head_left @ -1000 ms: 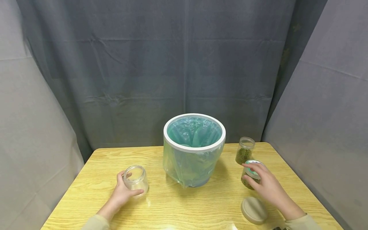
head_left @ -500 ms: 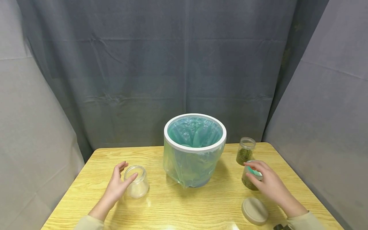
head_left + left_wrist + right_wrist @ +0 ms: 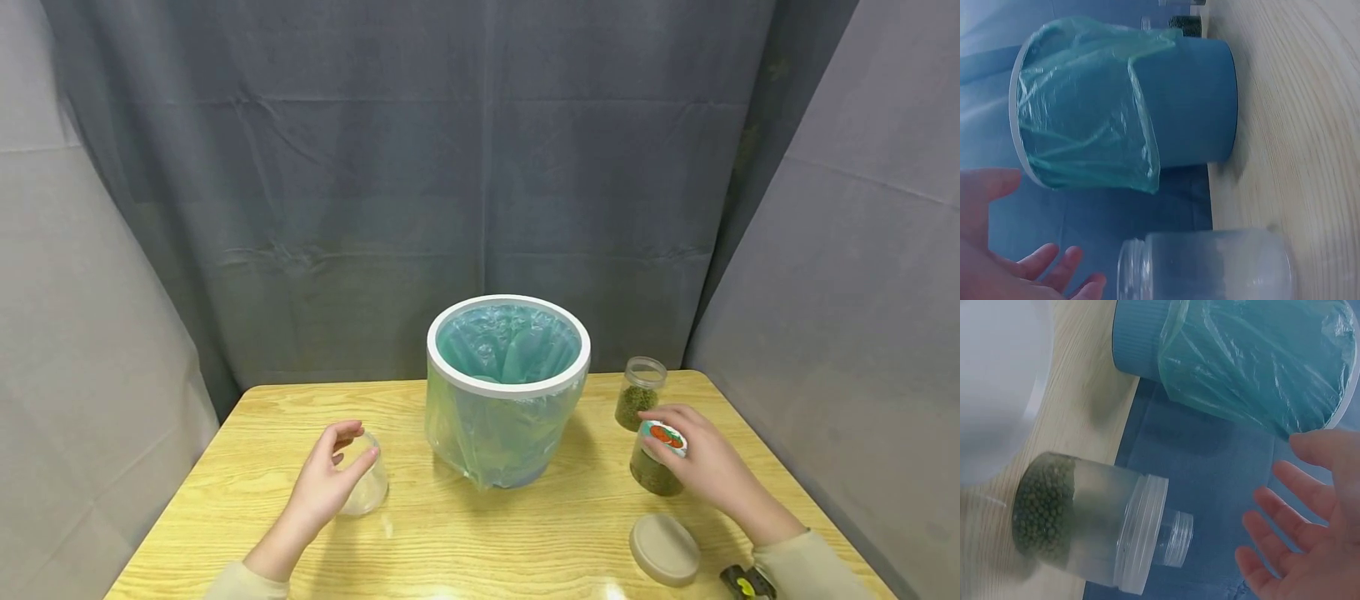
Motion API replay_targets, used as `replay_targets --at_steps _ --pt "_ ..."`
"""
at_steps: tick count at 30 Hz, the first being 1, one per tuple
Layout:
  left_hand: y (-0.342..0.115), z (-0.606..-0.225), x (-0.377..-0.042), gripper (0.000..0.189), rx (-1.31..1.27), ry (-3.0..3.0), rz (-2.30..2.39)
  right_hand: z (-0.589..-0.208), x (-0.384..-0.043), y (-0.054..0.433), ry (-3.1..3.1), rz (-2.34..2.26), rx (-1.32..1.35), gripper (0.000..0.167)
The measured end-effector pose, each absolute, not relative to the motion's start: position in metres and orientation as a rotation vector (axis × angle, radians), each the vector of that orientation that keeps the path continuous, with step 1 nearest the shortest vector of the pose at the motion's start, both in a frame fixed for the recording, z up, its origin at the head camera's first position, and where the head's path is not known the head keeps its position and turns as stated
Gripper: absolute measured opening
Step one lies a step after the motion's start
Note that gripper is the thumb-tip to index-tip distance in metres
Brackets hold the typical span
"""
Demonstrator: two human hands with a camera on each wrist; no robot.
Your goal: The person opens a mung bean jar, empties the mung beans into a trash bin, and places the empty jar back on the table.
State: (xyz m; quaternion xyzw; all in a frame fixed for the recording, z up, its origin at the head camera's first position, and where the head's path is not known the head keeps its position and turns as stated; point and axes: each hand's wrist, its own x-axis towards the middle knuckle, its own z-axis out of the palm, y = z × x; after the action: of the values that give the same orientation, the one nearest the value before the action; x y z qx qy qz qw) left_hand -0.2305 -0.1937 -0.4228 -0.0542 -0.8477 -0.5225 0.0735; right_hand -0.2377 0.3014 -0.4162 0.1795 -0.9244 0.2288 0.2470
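My left hand (image 3: 322, 487) hovers with loosely bent fingers at the mouth of a clear, lidless jar (image 3: 367, 490), covering part of its rim. In the left wrist view, a gap separates this hand (image 3: 1029, 262) from the upright jar (image 3: 1222, 265). My right hand (image 3: 705, 462) hangs over a lidded jar of green mung beans (image 3: 654, 473), whose top label has an orange picture. The right wrist view shows the spread fingers of that hand (image 3: 1310, 531) apart from the jar's lid (image 3: 1141, 534). Neither hand holds anything.
Between the hands stands a blue bin with a white rim (image 3: 510, 390) and a green bag liner. An uncovered jar of green beans (image 3: 637, 404) is at the back right. A beige round lid (image 3: 664, 550) lies near the right forearm. Grey curtains (image 3: 337, 208) enclose the table.
My left hand has let go of the clear jar, backed away to the left, then come back higher over its mouth. The right hand stays above the lidded jar, shifting slightly to the right.
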Motion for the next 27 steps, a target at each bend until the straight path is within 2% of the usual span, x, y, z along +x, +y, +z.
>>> replay_targets --at_steps 12,22,27 --pt "-0.167 -0.429 -0.218 0.059 -0.348 -2.568 -1.452 -0.421 -0.253 0.321 -2.645 0.632 0.472 0.040" --pt "-0.162 -0.447 -0.219 0.077 -0.472 -2.693 -1.371 -0.433 -0.261 0.337 -2.784 0.514 0.420 0.072" --pt "-0.163 -0.455 -0.219 0.082 -0.578 -2.744 -1.318 -0.442 -0.268 0.344 -2.842 0.511 0.402 0.081"
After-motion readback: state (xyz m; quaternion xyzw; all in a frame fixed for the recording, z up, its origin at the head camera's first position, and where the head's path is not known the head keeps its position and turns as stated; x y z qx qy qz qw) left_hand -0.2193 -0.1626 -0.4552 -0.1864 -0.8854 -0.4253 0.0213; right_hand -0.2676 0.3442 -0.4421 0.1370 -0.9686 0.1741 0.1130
